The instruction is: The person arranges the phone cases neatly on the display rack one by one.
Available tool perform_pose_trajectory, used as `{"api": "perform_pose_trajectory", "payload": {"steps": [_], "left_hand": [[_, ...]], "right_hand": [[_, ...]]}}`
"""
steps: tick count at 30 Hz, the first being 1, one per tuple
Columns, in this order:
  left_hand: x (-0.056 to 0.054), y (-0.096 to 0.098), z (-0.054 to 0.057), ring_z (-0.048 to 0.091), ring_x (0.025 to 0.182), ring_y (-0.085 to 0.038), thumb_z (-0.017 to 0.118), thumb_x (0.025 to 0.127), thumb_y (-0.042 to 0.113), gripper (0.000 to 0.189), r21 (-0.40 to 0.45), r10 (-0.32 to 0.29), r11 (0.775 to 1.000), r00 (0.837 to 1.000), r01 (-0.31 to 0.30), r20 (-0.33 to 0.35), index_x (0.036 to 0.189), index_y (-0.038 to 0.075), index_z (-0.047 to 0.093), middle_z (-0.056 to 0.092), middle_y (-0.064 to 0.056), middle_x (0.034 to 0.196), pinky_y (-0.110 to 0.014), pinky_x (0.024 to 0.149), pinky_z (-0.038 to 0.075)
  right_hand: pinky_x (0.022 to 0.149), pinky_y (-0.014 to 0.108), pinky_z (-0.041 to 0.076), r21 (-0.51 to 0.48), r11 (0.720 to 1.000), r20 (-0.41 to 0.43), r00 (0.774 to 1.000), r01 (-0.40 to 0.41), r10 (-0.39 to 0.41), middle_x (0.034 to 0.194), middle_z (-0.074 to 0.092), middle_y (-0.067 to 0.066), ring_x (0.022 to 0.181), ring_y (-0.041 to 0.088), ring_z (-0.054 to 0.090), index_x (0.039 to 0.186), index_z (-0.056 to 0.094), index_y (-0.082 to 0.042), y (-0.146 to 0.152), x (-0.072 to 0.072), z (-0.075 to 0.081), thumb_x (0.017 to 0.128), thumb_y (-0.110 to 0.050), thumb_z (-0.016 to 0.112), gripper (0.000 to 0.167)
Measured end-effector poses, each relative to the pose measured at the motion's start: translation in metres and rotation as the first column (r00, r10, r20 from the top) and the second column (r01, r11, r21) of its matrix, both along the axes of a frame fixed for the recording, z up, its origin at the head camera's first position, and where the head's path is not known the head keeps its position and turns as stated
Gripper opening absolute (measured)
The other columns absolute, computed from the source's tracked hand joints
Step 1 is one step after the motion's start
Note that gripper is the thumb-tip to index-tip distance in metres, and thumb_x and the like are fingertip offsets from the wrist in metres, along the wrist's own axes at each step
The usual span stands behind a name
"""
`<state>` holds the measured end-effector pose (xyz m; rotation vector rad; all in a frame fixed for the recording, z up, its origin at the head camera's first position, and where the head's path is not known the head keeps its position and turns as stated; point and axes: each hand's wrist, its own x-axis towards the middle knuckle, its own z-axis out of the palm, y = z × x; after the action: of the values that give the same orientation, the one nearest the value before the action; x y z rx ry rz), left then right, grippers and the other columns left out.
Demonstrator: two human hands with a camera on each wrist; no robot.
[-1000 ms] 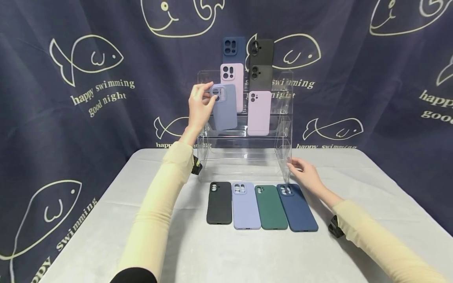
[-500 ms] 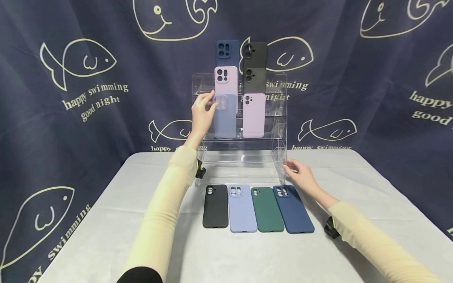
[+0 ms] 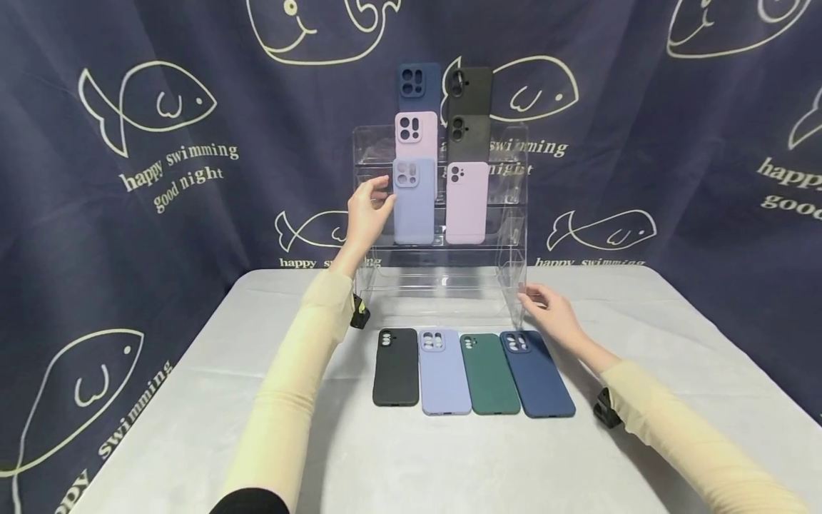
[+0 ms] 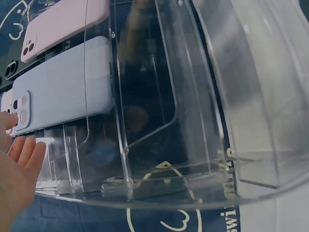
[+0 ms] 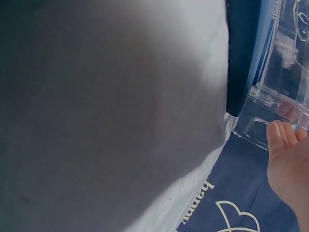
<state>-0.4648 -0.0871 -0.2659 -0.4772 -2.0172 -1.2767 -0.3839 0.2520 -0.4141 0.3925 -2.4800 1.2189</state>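
In the head view, a light blue phone case [image 3: 414, 207] leans upright on a tier of the clear acrylic stand [image 3: 443, 303]. My left hand [image 3: 367, 218] is at its left edge, fingers loosely extended; the left wrist view shows the fingertips [image 4: 29, 151] beside the camera cutout, not curled round the case. Whether they still touch it, I cannot tell. Right of this case stands a pink phone case [image 3: 467, 203]. Low on the stand's right side panel, the straight fingers of my right hand [image 3: 549, 313] touch the clear plastic; its thumb is hidden in the right wrist view.
Higher tiers hold a lilac case [image 3: 416, 135], a navy case [image 3: 419, 86] and two black cases [image 3: 471, 93]. Flat before the stand lie black [image 3: 395, 371], periwinkle [image 3: 445, 375], green [image 3: 491, 375] and dark blue [image 3: 541, 378] cases on the white-covered table [image 3: 411, 464].
The light blue case, tilted in my left fingers a second ago, now stands straight on the tier. My left fingers have come away to its left edge. The right hand stays at the panel.
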Motion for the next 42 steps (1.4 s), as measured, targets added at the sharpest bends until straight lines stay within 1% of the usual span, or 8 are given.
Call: {"api": "perform_pose_trajectory", "payload": {"steps": [9, 19, 29, 32, 36, 38, 40, 42], "left_hand": [[0.018, -0.013, -0.01, 0.065, 0.097, -0.029, 0.067, 0.084, 0.005, 0.039, -0.009, -0.061, 0.998, 0.997, 0.062, 0.045, 0.122, -0.003, 0.056, 0.062, -0.02, 0.115, -0.03, 0.086, 0.056], [0.034, -0.024, -0.038, 0.066, 0.097, -0.026, 0.068, 0.084, 0.01, 0.041, -0.059, -0.079, 0.995, 0.995, 0.083, 0.065, 0.123, 0.001, 0.057, 0.065, -0.016, 0.114, -0.029, 0.087, 0.056], [0.055, -0.035, -0.061, 0.066, 0.096, -0.028, 0.07, 0.084, 0.009, 0.042, -0.092, -0.142, 0.984, 0.985, 0.151, 0.101, 0.122, 0.001, 0.057, 0.064, -0.018, 0.116, -0.029, 0.087, 0.056], [0.061, -0.038, -0.069, 0.065, 0.098, -0.027, 0.07, 0.084, 0.01, 0.041, -0.1, -0.168, 0.978, 0.977, 0.182, 0.132, 0.122, 0.003, 0.058, 0.065, -0.017, 0.115, -0.03, 0.088, 0.055], [0.07, -0.041, -0.079, 0.065, 0.097, -0.028, 0.07, 0.083, 0.007, 0.039, -0.105, -0.191, 0.972, 0.966, 0.211, 0.172, 0.12, 0.002, 0.059, 0.065, -0.017, 0.112, -0.031, 0.087, 0.056], [0.073, -0.043, -0.084, 0.065, 0.096, -0.028, 0.069, 0.083, 0.006, 0.038, -0.113, -0.194, 0.97, 0.963, 0.217, 0.187, 0.119, 0.001, 0.059, 0.065, -0.017, 0.111, -0.03, 0.087, 0.056], [0.076, -0.044, -0.087, 0.065, 0.095, -0.029, 0.069, 0.083, 0.005, 0.038, -0.125, -0.192, 0.968, 0.96, 0.22, 0.203, 0.119, 0.001, 0.059, 0.065, -0.018, 0.111, -0.03, 0.087, 0.056], [0.077, -0.045, -0.091, 0.066, 0.095, -0.029, 0.068, 0.084, 0.005, 0.037, -0.141, -0.196, 0.963, 0.957, 0.229, 0.215, 0.119, 0.001, 0.059, 0.065, -0.019, 0.111, -0.03, 0.086, 0.057]], "right_hand": [[0.093, 0.046, 0.049, 0.016, 1.0, -0.005, 1.0, 0.008, -0.008, 0.115, 0.062, 0.029, 0.106, 0.041, 0.06, 0.121, 0.054, 0.008, 0.0, 0.0, 0.002, 0.095, -0.023, 0.054, 0.04], [0.093, 0.05, 0.048, 0.024, 1.0, 0.006, 1.0, 0.003, -0.003, 0.117, 0.06, 0.028, 0.106, 0.043, 0.06, 0.123, 0.054, 0.006, 0.004, -0.001, 0.0, 0.096, -0.026, 0.054, 0.042], [0.092, 0.047, 0.048, 0.019, 1.0, -0.022, 1.0, 0.001, -0.001, 0.116, 0.061, 0.027, 0.106, 0.042, 0.06, 0.121, 0.056, 0.005, 0.002, 0.002, 0.001, 0.095, -0.026, 0.056, 0.041], [0.09, 0.036, 0.052, 0.01, 1.0, -0.057, 0.998, 0.004, -0.003, 0.113, 0.063, 0.026, 0.101, 0.032, 0.064, 0.119, 0.058, 0.006, 0.002, 0.001, 0.0, 0.094, -0.023, 0.058, 0.038], [0.083, 0.005, 0.048, -0.02, 1.0, -0.093, 0.996, 0.0, -0.002, 0.111, 0.064, 0.025, 0.091, -0.007, 0.059, 0.117, 0.058, 0.006, 0.001, 0.0, 0.0, 0.092, -0.019, 0.061, 0.036], [0.08, -0.003, 0.042, -0.042, 0.999, -0.105, 0.994, -0.005, 0.0, 0.111, 0.064, 0.026, 0.087, -0.018, 0.051, 0.117, 0.058, 0.007, 0.001, 0.0, 0.0, 0.091, -0.018, 0.062, 0.036], [0.079, -0.003, 0.042, -0.062, 0.998, -0.118, 0.993, -0.008, 0.001, 0.11, 0.064, 0.028, 0.088, -0.016, 0.053, 0.117, 0.058, 0.008, 0.0, 0.001, 0.001, 0.089, -0.016, 0.064, 0.037], [0.08, -0.001, 0.044, -0.073, 0.997, -0.13, 0.992, -0.008, -0.001, 0.11, 0.064, 0.028, 0.091, -0.003, 0.061, 0.117, 0.058, 0.008, 0.0, 0.001, 0.002, 0.088, -0.015, 0.065, 0.037]]}}
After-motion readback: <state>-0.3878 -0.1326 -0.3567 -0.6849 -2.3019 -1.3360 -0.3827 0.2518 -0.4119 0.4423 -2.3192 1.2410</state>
